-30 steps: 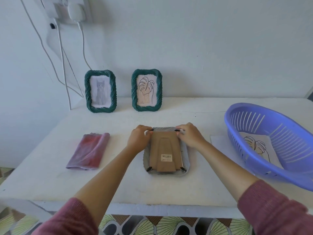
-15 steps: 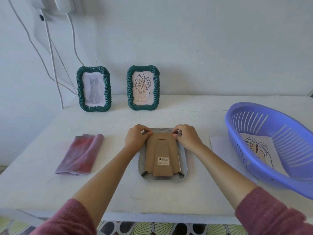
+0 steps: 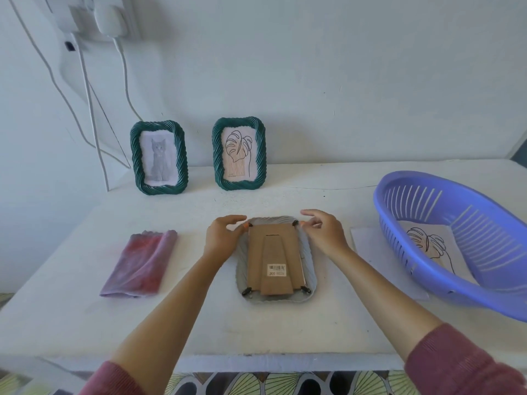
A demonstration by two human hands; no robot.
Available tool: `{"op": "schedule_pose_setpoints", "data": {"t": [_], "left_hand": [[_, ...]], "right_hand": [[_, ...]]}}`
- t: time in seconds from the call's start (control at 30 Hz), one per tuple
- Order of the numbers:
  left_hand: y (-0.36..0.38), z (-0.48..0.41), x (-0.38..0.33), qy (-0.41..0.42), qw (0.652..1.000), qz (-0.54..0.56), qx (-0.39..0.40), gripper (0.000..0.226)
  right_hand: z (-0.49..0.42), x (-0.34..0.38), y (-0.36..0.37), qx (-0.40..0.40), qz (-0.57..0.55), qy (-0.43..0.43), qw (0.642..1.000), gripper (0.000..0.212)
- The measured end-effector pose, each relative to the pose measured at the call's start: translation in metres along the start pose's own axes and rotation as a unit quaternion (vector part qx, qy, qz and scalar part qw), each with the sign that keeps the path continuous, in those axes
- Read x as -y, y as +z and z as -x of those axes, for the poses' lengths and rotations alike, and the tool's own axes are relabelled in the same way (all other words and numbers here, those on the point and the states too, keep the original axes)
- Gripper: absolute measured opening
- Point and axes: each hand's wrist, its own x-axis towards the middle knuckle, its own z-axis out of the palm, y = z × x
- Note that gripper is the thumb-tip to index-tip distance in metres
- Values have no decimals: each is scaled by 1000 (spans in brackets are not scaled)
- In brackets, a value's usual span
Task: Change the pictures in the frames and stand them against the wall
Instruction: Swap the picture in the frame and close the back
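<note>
Lying face down on the table [image 3: 285, 332] between left grip [image 3: 224, 238] and right grip [image 3: 325, 235], one grey frame [image 3: 273, 299] shows its cardboard back [image 3: 273, 252] and a barcode sticker [image 3: 276, 270], digits unreadable. Both grips are released, thumbs touching the top clips [image 3: 295, 222]. Beyond them two green frames stand at the wall [image 3: 342, 81]: cat frame [image 3: 162, 189], leaf frame [image 3: 239, 185]. Right of the right grip, one basket [image 3: 456, 292] holds one leaf drawing [image 3: 427, 246].
</note>
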Motion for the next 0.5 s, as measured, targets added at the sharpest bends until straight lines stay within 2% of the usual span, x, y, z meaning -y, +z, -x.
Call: {"op": "schedule_pose_setpoints", "data": {"t": [0.07, 0.13, 0.27, 0.4, 0.5], "left_hand": [[-5, 7, 4, -17, 998, -42, 35, 23], [-6, 13, 8, -28, 994, -73, 80, 21], [-5, 22, 3, -32, 994, -80, 72, 27], [-5, 25, 0, -30, 994, -74, 69, 26], [-7, 29, -4, -22, 997, -47, 57, 26]], "right_hand": [[11, -4, -6, -16, 5, 33, 999, 29], [24, -7, -9, 9, 30, 58, 998, 30], [42, -3, -4, 32, 30, 57, 997, 42], [46, 5, -14, -19, 38, 26, 999, 40], [44, 34, -39, -89, 64, -39, 993, 33]]}}
